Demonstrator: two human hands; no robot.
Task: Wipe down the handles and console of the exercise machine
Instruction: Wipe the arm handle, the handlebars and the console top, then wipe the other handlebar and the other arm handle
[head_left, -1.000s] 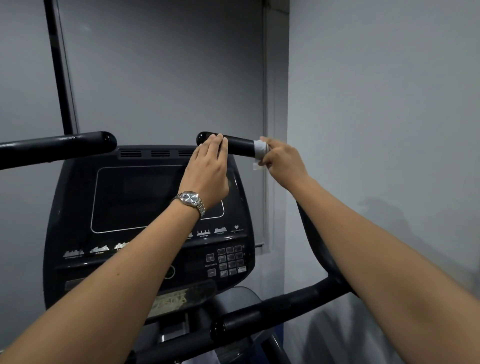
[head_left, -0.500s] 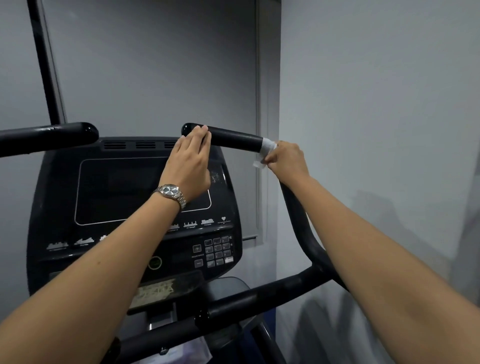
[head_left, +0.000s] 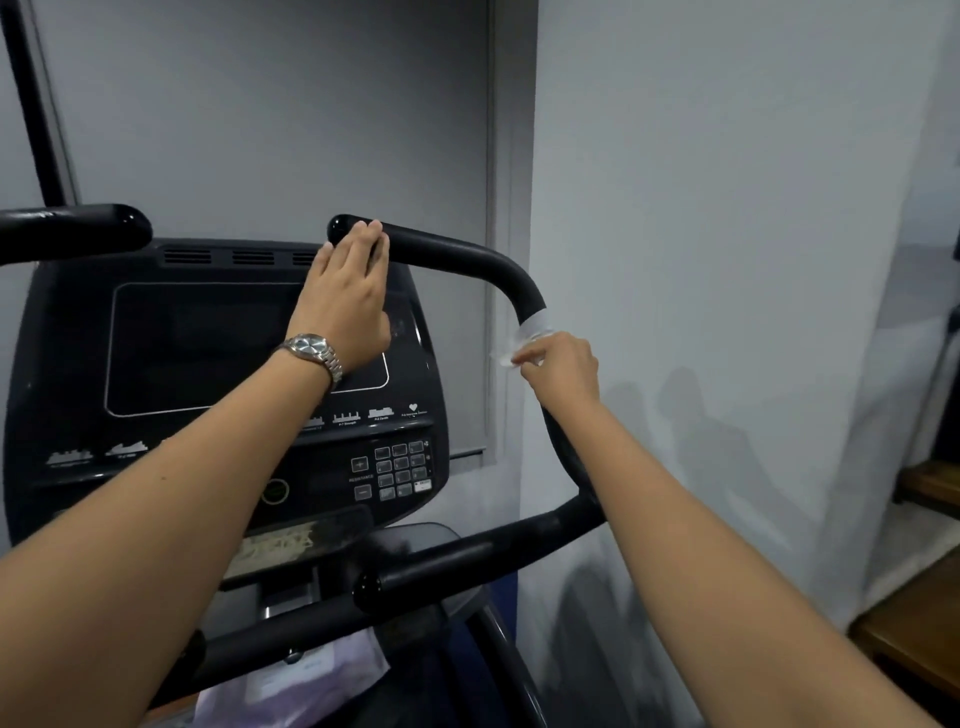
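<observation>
The black exercise machine fills the left half, with its dark console (head_left: 228, 358) and keypad (head_left: 400, 470) facing me. Its right upper handle (head_left: 457, 254) curves from a rounded tip down past the console's side. My left hand (head_left: 345, 301), with a metal watch on the wrist, rests flat with fingers laid over that handle's tip. My right hand (head_left: 563, 366) pinches a white wipe (head_left: 527, 338) wrapped around the handle just below its bend. The left upper handle (head_left: 72, 234) juts in from the left edge.
A lower black handlebar (head_left: 467, 558) crosses under the console. A light wall (head_left: 701, 260) stands close on the right. Wooden steps (head_left: 919, 618) sit at the lower right. A pale packet (head_left: 296, 686) lies below the machine's frame.
My right hand has slid the wipe along the right handle, away from the tip, round the bend and downward. My left hand has stayed on the handle's tip.
</observation>
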